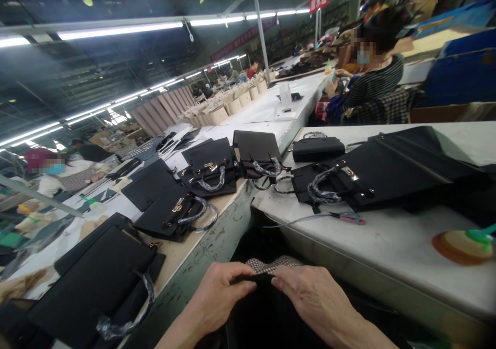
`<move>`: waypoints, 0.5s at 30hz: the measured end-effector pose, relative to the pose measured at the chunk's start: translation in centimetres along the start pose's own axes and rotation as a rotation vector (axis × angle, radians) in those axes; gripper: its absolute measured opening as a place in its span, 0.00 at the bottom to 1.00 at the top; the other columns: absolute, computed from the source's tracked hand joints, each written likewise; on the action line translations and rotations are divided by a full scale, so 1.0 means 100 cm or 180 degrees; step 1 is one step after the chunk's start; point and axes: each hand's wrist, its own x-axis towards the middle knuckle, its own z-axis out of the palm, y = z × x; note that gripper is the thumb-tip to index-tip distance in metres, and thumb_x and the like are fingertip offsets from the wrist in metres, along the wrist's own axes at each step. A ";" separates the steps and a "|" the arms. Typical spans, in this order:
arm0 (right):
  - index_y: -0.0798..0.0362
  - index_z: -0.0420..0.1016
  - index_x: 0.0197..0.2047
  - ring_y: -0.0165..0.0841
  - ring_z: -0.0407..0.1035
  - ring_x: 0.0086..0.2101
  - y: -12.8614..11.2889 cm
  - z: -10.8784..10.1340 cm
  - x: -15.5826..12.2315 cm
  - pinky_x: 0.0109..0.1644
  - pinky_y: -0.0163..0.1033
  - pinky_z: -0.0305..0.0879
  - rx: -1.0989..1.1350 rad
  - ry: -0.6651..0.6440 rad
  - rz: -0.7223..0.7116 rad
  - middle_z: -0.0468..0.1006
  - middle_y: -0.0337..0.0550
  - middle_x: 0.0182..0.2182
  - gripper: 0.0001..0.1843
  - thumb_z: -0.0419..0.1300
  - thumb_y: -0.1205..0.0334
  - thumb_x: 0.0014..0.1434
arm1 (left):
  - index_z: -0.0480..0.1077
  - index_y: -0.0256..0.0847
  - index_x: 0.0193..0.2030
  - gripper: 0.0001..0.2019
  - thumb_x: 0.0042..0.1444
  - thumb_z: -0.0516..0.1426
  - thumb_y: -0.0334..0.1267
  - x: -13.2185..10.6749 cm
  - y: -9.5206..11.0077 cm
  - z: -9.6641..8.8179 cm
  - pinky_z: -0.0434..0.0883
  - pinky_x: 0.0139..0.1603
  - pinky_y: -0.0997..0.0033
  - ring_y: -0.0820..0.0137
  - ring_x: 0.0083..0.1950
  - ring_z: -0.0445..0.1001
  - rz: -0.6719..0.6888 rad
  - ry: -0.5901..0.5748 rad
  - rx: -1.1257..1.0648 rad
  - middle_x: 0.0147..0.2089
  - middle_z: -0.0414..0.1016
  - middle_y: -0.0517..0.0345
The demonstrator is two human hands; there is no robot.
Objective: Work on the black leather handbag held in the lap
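Observation:
My left hand [217, 297] and my right hand [310, 295] come in from below, close together. Both pinch the top edge of a black piece of bag material [263, 313], thumbs and fingers pressed on it. Its lower part drops out of the picture, so its full shape is hidden. Just beyond my fingertips shows a brown-and-white checked cloth [271, 264]. The nearest finished-looking item on the left is a black handbag [112, 266] with a plastic-wrapped handle. Ahead, another black handbag [170, 217] lies with its gold clasp upward.
More black handbags lie along the left bench [209, 253] and the right table [406, 256]. A pink-handled tool [351, 218] with a thin cable and an amber glue bottle [463, 247] are on the right table. One masked person [374, 80] sits at right, another [65, 176] at left.

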 end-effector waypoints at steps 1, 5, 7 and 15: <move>0.48 0.73 0.33 0.35 0.74 0.27 0.000 0.000 0.001 0.29 0.38 0.52 0.0046 -0.0034 -0.0012 0.79 0.36 0.25 0.13 0.53 0.62 0.69 | 0.81 0.42 0.37 0.08 0.56 0.59 0.33 0.000 0.000 -0.001 0.66 0.40 0.75 0.69 0.38 0.75 0.0065 0.0009 0.0093 0.34 0.79 0.62; 0.48 0.74 0.40 0.38 0.76 0.30 0.005 0.002 0.004 0.30 0.38 0.56 0.0008 -0.0038 -0.0185 0.81 0.38 0.29 0.09 0.53 0.61 0.70 | 0.80 0.41 0.37 0.08 0.56 0.58 0.33 0.003 -0.004 -0.002 0.66 0.39 0.75 0.70 0.37 0.75 0.0023 0.0002 0.0019 0.34 0.80 0.61; 0.48 0.73 0.43 0.39 0.77 0.31 0.006 0.003 0.004 0.32 0.38 0.59 0.0040 0.0065 -0.0273 0.81 0.39 0.32 0.06 0.54 0.61 0.69 | 0.79 0.40 0.37 0.07 0.56 0.58 0.33 0.004 -0.008 -0.001 0.67 0.38 0.75 0.70 0.36 0.75 -0.0100 -0.0026 -0.0144 0.34 0.79 0.61; 0.49 0.67 0.48 0.40 0.76 0.38 -0.005 0.007 0.004 0.39 0.41 0.67 0.0281 0.0334 -0.0433 0.79 0.42 0.39 0.10 0.58 0.69 0.64 | 0.67 0.41 0.38 0.08 0.51 0.60 0.30 0.007 -0.006 -0.001 0.65 0.35 0.75 0.70 0.35 0.73 -0.0121 0.0040 0.0012 0.33 0.76 0.63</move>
